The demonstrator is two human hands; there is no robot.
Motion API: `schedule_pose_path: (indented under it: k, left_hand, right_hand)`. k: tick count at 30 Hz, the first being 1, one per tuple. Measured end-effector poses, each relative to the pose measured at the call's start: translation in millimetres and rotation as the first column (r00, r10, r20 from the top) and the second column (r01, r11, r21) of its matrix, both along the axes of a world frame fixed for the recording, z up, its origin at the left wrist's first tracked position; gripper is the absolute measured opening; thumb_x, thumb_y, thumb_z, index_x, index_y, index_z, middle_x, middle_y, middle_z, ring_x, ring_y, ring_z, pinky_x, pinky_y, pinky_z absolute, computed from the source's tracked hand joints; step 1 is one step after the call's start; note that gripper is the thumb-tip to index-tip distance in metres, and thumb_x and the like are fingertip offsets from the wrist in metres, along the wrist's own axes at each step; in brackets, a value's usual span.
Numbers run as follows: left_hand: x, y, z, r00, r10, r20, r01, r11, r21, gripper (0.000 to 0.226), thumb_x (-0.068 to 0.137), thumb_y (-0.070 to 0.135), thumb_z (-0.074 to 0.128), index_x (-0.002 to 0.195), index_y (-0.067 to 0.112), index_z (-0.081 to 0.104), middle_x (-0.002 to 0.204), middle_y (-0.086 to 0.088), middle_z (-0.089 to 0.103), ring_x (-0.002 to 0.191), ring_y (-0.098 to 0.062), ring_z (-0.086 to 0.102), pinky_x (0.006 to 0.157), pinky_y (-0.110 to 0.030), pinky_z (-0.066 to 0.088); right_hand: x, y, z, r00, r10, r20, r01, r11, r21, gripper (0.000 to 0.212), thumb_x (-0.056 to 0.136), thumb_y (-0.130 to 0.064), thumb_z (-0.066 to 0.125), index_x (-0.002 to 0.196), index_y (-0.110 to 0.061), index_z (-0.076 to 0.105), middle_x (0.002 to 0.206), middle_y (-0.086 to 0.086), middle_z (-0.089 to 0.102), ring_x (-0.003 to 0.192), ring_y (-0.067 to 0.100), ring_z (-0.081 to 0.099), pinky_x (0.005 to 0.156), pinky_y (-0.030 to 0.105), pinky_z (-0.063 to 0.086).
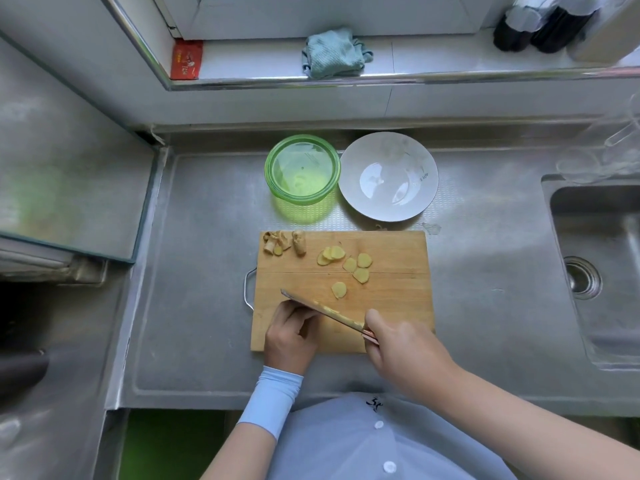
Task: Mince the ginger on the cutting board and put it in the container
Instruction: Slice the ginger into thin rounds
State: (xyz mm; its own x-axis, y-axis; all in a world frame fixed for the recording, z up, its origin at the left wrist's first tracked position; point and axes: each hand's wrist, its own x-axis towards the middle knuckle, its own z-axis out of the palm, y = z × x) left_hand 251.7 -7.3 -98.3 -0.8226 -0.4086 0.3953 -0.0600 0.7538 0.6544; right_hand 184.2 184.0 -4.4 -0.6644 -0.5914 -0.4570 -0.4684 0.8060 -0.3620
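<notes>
A brushed-steel tabletop (194,271) with a raised rim fills the room's work area. Well to the right of the right hand (401,344), a sink (595,278) is sunk into it. Far beyond the left hand (291,337) runs a pale window ledge (433,60) carrying a crumpled green cloth (332,53), a red packet (186,60) and dark bottles (540,29). Daylight glares off the steel.

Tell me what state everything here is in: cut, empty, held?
Pale yellow ginger slices: sliced, not minced, scattered on board.
Knobbly ginger stub: uncut, at board's far left corner.
Rectangular wooden cutting board: flat on steel counter.
Steel-bladed knife: tilted over board, held.
Right hand: grips knife handle.
Left hand: fingers curled beside blade; grip unclear.
Round green translucent container: upright; contents unclear.
Round white bowl: upright, empty.
</notes>
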Motion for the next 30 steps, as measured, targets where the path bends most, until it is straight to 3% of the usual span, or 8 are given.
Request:
schedule_pose_path:
  k: [8,12,14,18,25,30]
  left_hand:
    - [-0.3,-1.1,-2.8,1.0,-0.004,0.025,0.004,1.0,0.011,0.009,0.074,-0.003,0.075,0.073,0.006,0.073,0.084,-0.005,0.067,0.081,-0.018,0.061,0.083,-0.006,0.039]
    - [0.2,-1.0,-2.7,0.999,0.015,0.036,-0.016,0.999,0.033,0.008,0.076,0.001,0.071,0.072,0.007,0.073,0.083,-0.006,0.067,0.08,-0.017,0.061,0.082,-0.006,0.04]
    - [0.3,0.0,-1.2,0.999,0.018,0.037,-0.02,0.999,0.045,0.008,0.078,0.003,0.069,0.072,0.007,0.073,0.084,-0.006,0.067,0.08,-0.016,0.061,0.082,-0.005,0.039]
    - [-0.2,0.0,0.3,0.998,0.017,0.053,-0.02,0.998,0.056,0.01,0.075,-0.001,0.071,0.073,0.008,0.074,0.085,-0.006,0.068,0.081,-0.016,0.062,0.083,-0.005,0.039]
    - [0.2,-1.2,2.4,0.998,-0.016,0.067,0.011,0.997,0.071,0.02,0.068,-0.011,0.077,0.076,0.008,0.075,0.087,-0.005,0.068,0.086,-0.014,0.063,0.084,-0.01,0.043]
    - [0.3,-0.1,3.6,0.999,0.0,0.052,-0.004,0.997,0.075,0.011,0.075,-0.003,0.072,0.076,0.008,0.076,0.087,-0.004,0.068,0.087,-0.014,0.063,0.085,-0.01,0.043]
  right_hand:
    - [-2.5,0.2,1.5,1.0,0.013,0.025,-0.014,0.999,0.037,0.014,0.099,-0.032,0.038,0.094,-0.021,0.03,0.06,-0.004,0.035,0.063,0.037,0.043,0.054,0.038,0.028]
    - [-3.8,0.4,1.3,0.998,0.019,0.055,-0.021,0.999,0.039,0.017,0.098,-0.031,0.039,0.093,-0.022,0.026,0.07,0.001,0.05,0.065,0.039,0.046,0.055,0.041,0.038]
    - [-4.9,-0.1,2.3,0.997,0.016,0.069,-0.019,0.999,0.04,0.017,0.098,-0.031,0.039,0.092,-0.022,0.026,0.07,0.0,0.048,0.066,0.039,0.047,0.057,0.042,0.042]
    - [-8.2,-3.4,6.4,0.997,0.005,0.074,-0.009,0.999,0.045,0.015,0.099,-0.031,0.039,0.094,-0.021,0.029,0.064,-0.001,0.039,0.064,0.037,0.044,0.055,0.04,0.036]
    - [-10.5,-8.7,4.9,0.996,0.016,0.083,-0.02,0.999,0.047,0.017,0.099,-0.031,0.038,0.09,-0.022,0.027,0.065,0.0,0.04,0.063,0.038,0.044,0.057,0.04,0.04]
    - [-12.0,-14.8,2.1,0.996,0.004,0.093,-0.008,0.999,0.045,0.016,0.099,-0.029,0.039,0.09,-0.022,0.028,0.068,0.0,0.044,0.059,0.032,0.043,0.053,0.038,0.037]
